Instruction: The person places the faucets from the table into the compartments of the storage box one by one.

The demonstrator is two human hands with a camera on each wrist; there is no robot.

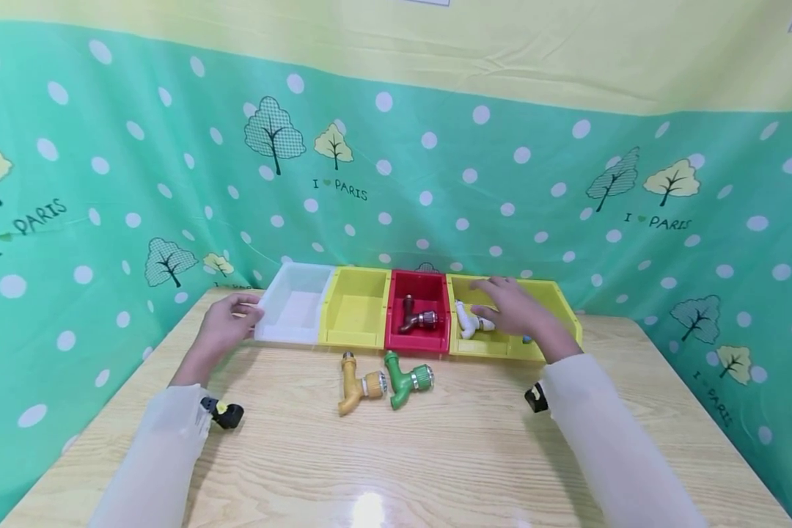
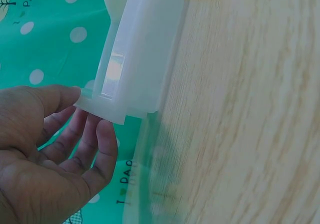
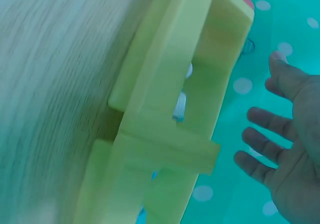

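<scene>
My left hand (image 1: pixel 229 323) pinches the outer rim of a translucent white bin (image 1: pixel 287 334), thumb on top and fingers below the lip in the left wrist view. Over the right-hand yellow bins (image 1: pixel 475 347) my right hand (image 1: pixel 511 304) hovers with spread fingers, holding nothing. Just below it a white faucet (image 1: pixel 465 323) lies in one yellow bin. A bit of something blue (image 1: pixel 526 339) shows in the neighbouring one, mostly hidden by the hand and wrist. A brown faucet (image 1: pixel 409 320) lies in the red bin (image 1: pixel 417 343).
Another yellow bin (image 1: pixel 352 339) joins the white and red ones in the row. On the wooden table (image 1: pixel 369 462) in front lie an orange-yellow faucet (image 1: pixel 353 389) and a green faucet (image 1: pixel 404 381). A green dotted curtain (image 1: pixel 422 183) hangs behind the bins.
</scene>
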